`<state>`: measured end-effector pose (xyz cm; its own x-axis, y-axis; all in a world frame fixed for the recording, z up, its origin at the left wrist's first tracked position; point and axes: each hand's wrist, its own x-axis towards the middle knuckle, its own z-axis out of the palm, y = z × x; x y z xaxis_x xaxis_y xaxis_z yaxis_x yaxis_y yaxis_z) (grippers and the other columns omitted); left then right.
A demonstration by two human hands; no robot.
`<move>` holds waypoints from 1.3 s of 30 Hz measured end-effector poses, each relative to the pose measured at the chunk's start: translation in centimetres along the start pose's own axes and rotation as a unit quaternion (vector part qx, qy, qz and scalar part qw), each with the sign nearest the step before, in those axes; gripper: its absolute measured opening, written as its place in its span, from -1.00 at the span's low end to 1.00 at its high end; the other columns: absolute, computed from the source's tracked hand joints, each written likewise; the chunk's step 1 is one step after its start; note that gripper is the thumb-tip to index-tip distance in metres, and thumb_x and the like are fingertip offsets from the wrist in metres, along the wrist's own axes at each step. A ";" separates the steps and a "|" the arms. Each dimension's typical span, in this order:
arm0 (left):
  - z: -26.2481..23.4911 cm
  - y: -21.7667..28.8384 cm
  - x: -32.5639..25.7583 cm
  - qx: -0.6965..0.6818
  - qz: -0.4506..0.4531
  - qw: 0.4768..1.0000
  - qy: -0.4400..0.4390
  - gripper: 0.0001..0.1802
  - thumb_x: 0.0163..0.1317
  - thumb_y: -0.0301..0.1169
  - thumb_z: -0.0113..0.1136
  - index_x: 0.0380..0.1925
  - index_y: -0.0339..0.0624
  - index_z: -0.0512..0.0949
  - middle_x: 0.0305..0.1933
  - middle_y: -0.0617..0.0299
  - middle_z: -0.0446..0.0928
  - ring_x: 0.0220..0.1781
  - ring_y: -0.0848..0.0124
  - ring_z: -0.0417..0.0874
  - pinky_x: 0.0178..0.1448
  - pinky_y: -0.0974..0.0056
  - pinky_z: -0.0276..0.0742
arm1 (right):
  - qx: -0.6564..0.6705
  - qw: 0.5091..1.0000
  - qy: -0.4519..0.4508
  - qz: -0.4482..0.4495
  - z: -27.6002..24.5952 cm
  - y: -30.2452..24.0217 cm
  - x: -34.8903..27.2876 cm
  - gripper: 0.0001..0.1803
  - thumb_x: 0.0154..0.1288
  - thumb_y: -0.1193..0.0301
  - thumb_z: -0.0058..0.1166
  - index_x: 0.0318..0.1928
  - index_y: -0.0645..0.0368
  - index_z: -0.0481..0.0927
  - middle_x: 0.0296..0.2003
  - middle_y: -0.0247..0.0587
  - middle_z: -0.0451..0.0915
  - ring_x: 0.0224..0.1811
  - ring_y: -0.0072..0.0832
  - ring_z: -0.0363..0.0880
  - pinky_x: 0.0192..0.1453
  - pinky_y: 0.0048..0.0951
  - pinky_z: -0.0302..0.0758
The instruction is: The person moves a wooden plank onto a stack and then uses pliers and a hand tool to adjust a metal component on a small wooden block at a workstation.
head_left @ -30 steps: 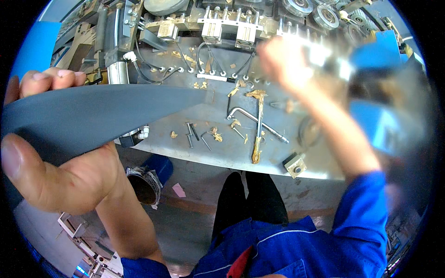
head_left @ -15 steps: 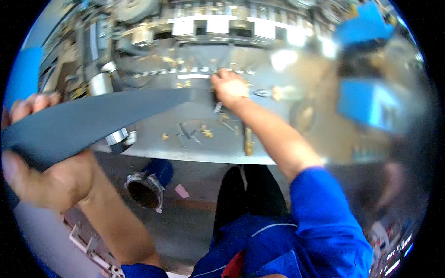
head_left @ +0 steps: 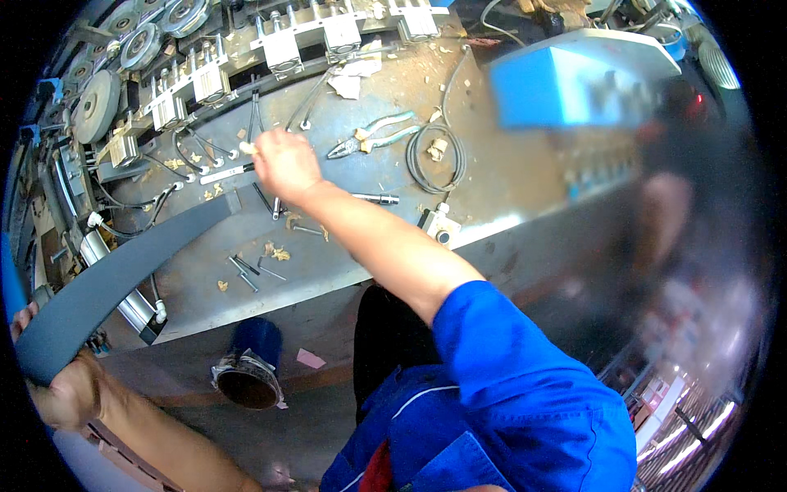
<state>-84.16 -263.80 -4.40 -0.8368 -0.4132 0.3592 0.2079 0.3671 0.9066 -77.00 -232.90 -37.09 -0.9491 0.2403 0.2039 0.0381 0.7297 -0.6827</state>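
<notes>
At the left, my left hand (head_left: 70, 392) is closed round the wide end of a long, curved dark grey panel (head_left: 123, 266). Its narrow end reaches over the metal table, towards my other hand. My right hand (head_left: 287, 166) is low over the tabletop with its fingers curled; what they hold, if anything, is hidden. A white and black pen-like stick (head_left: 225, 174) lies by those fingers. Just below the hand is a short silver piece (head_left: 276, 208). Pliers with light handles (head_left: 373, 135) rest to the right of the hand.
White pneumatic blocks (head_left: 211, 84) and pulleys (head_left: 141, 47) line the far side. A coiled cable (head_left: 436, 160), loose screws (head_left: 244, 275) and a blue box (head_left: 557, 86) are on the metal table (head_left: 197, 303). Below its front edge stands a blue cylinder (head_left: 256, 344).
The view has swung to the right, bringing the pliers and coiled cable into clearer sight. My left hand still grips the panel; my right hand stays beside the pen-like stick.
</notes>
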 end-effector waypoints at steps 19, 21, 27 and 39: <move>4.0 1.8 -4.2 -0.095 0.151 0.982 -0.067 -0.39 0.42 -0.13 -0.26 0.10 -0.60 0.29 -0.10 -0.11 0.42 -0.02 0.11 0.45 0.14 0.02 0.46 | -0.172 0.934 -0.023 0.311 -20.1 14.6 -11.6 -0.65 0.09 0.37 0.26 -0.07 0.11 0.59 -0.14 0.04 0.58 -0.01 0.03 0.61 0.10 -0.03 0.56; 4.1 2.0 -4.2 -0.110 0.159 0.977 -0.091 -0.39 0.44 -0.13 -0.25 0.11 -0.60 0.30 -0.10 -0.11 0.42 -0.04 0.12 0.45 0.12 0.02 0.47 | -0.208 0.946 -0.027 0.246 -21.4 15.6 -9.8 -0.64 0.06 0.41 0.29 -0.08 0.15 0.59 -0.15 0.08 0.59 -0.03 0.03 0.61 0.08 -0.04 0.56; 4.3 2.5 -4.7 -0.114 0.150 0.979 -0.079 -0.42 0.35 -0.17 -0.19 0.15 -0.50 0.25 -0.08 -0.07 0.40 -0.04 0.12 0.42 0.15 -0.01 0.42 | -0.208 0.903 0.209 0.312 -26.7 23.3 2.2 -0.39 0.16 0.39 0.30 0.22 0.30 0.48 0.06 0.21 0.58 0.12 0.09 0.57 0.24 -0.11 0.51; 4.4 2.7 -5.3 -0.158 0.138 0.975 -0.077 -0.41 0.36 -0.12 -0.13 0.15 -0.46 0.28 -0.09 -0.02 0.39 -0.06 0.19 0.42 0.11 0.04 0.42 | 0.085 0.987 0.110 0.086 -18.2 7.3 2.5 -0.68 0.25 0.46 0.23 0.02 0.20 0.59 -0.15 -0.07 0.60 -0.14 -0.22 0.63 0.02 -0.27 0.56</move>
<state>-81.45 -256.95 -4.85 -0.7877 -0.1967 0.5838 0.5611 0.1620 0.8117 -73.40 -215.34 -28.84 -0.8416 0.4978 0.2095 0.1221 0.5533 -0.8240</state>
